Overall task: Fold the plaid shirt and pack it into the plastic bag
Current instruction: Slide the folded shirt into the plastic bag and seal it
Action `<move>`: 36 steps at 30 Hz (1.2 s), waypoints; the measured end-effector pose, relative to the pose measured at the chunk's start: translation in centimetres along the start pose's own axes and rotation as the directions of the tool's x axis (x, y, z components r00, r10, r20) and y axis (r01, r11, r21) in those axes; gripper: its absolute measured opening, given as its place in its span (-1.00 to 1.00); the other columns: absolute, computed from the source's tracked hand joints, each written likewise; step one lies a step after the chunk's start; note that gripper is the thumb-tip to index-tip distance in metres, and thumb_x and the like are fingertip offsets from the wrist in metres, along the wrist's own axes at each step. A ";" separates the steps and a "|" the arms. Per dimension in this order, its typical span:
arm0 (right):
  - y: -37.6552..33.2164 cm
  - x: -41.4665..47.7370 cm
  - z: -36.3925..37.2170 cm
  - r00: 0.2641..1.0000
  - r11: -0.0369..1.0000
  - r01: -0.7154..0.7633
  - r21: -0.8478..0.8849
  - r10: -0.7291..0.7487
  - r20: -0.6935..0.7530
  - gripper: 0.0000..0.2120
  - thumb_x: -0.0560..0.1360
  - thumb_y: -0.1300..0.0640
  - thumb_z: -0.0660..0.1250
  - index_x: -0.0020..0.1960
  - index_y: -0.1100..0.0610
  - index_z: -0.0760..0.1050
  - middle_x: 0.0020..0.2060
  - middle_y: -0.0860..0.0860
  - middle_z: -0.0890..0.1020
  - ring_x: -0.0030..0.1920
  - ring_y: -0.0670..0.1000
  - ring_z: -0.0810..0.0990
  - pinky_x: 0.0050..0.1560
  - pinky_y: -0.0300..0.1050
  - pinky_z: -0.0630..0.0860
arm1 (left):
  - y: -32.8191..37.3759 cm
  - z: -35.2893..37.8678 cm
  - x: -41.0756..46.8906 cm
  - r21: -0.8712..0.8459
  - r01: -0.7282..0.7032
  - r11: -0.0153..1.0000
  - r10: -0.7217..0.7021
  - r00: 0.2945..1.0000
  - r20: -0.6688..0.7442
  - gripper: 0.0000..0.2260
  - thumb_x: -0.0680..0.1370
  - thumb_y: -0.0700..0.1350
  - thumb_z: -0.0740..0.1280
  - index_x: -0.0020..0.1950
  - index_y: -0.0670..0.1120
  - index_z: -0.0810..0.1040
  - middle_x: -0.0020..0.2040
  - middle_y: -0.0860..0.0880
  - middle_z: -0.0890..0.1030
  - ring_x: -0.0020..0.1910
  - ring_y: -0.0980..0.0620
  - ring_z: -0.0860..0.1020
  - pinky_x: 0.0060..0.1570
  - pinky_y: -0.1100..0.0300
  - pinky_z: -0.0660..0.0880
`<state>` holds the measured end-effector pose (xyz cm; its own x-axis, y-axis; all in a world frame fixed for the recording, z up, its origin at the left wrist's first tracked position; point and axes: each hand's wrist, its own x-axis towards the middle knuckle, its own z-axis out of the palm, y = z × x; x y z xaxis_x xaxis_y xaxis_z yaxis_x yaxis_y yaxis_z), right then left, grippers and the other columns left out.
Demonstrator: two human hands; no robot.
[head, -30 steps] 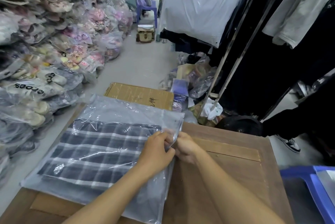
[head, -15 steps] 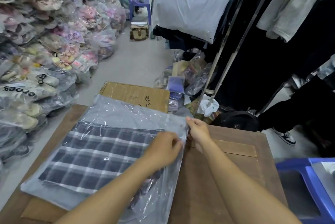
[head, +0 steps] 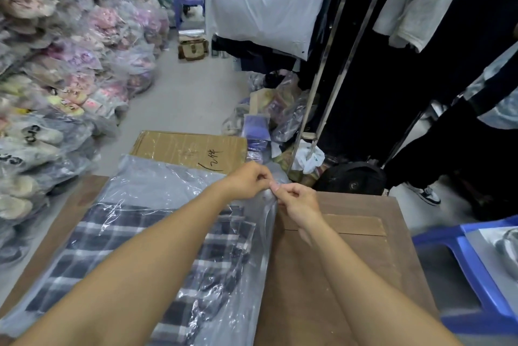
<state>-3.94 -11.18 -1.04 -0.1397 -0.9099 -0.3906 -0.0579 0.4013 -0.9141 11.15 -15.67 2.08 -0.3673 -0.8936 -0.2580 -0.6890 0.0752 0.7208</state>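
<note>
Plastic is pinched between both of your hands at the far right corner of the plastic bag (head: 157,191), up at about 12 o'clock on the table (head: 350,275). Your left hand (head: 248,179) is closed on the film from the left, your right hand (head: 298,201) closed on it from the right, and the 2 sets of fingertips touch or nearly touch at the corner.

The plaid shirt (head: 140,256) is already folded and inside the bag, lying flat toward 8 o'clock from your hands, under your left forearm. The bag's open edge runs along its right side, from your hands back toward 6 o'clock; that long axis is what the closing move likely follows, and your right hand is the nearer one to it.

Film is thin, clear, glossy and wrinkled, with loose slack near the mouth, so it may slip or bunch. Cloth is soft, dark with pale checks, a flat rectangle. Wood of the table is matte and brown.
</note>
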 end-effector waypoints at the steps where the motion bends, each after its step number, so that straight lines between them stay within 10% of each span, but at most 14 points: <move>1: 0.2 -0.2 -0.1 1.000 1.000 0.006 -0.019 -0.006 0.014 -0.87 0.47 0.12 0.51 -0.19 0.18 0.67 -0.34 0.00 0.62 -0.33 -0.12 0.52 -0.20 -0.26 0.47 | 0.1 0.0 0.0 -0.032 0.007 0.999 -0.008 1.000 -0.024 -0.86 0.57 -0.14 0.37 -0.03 -0.19 0.67 -0.09 -0.12 0.68 -0.11 -0.04 0.60 -0.04 0.09 0.49; 18: 0.3 -4.8 -5.2 0.884 0.899 -0.134 -0.417 0.299 0.359 -0.84 0.42 0.11 0.56 -0.20 0.19 0.66 -0.29 0.06 0.67 -0.23 -0.04 0.60 -0.20 -0.21 0.55 | 2.2 0.3 2.6 -0.151 0.119 0.981 -0.163 0.932 -0.323 -0.84 0.62 -0.15 0.27 0.00 -0.18 0.61 -0.11 0.00 0.57 -0.11 0.02 0.50 -0.08 0.21 0.36; 25: 1.4 -7.4 -7.4 0.688 0.740 -0.062 -0.669 0.518 0.509 -0.83 0.42 0.13 0.56 -0.29 0.10 0.62 -0.45 -0.06 0.65 -0.43 -0.20 0.59 -0.38 -0.32 0.46 | 2.9 0.2 4.3 -0.085 0.162 0.983 -0.182 0.920 -0.347 -0.85 0.63 -0.16 0.22 -0.05 -0.05 0.58 -0.02 0.04 0.58 -0.05 0.04 0.50 -0.06 0.22 0.36; 31: 5.9 -10.1 -7.6 0.379 0.507 -0.047 -0.861 0.806 0.454 -0.85 0.44 0.12 0.54 -0.21 0.12 0.60 -0.19 0.12 0.73 -0.27 -0.01 0.63 -0.28 -0.27 0.49 | 3.5 1.2 4.8 -0.116 0.187 0.975 -0.215 0.926 -0.311 -0.83 0.63 -0.22 0.21 -0.08 -0.08 0.56 0.00 0.06 0.58 -0.06 0.07 0.49 -0.13 0.28 0.37; 36: 4.4 -10.1 -8.0 0.516 0.579 -0.127 -0.805 0.732 0.445 -0.81 0.49 0.16 0.49 -0.24 0.21 0.57 -0.48 -0.05 0.65 -0.47 -0.15 0.62 -0.29 -0.28 0.64 | 3.2 2.4 4.4 -0.134 0.211 0.968 -0.242 0.927 -0.287 -0.86 0.62 -0.19 0.23 -0.01 -0.12 0.59 0.07 -0.06 0.63 0.07 -0.05 0.57 -0.03 0.22 0.36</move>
<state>-10.68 0.60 -0.26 0.3252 -0.2228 -0.9190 -0.8119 0.4325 -0.3922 5.84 -18.28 1.71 0.0060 -0.9734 -0.2289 -0.6609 -0.1756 0.7297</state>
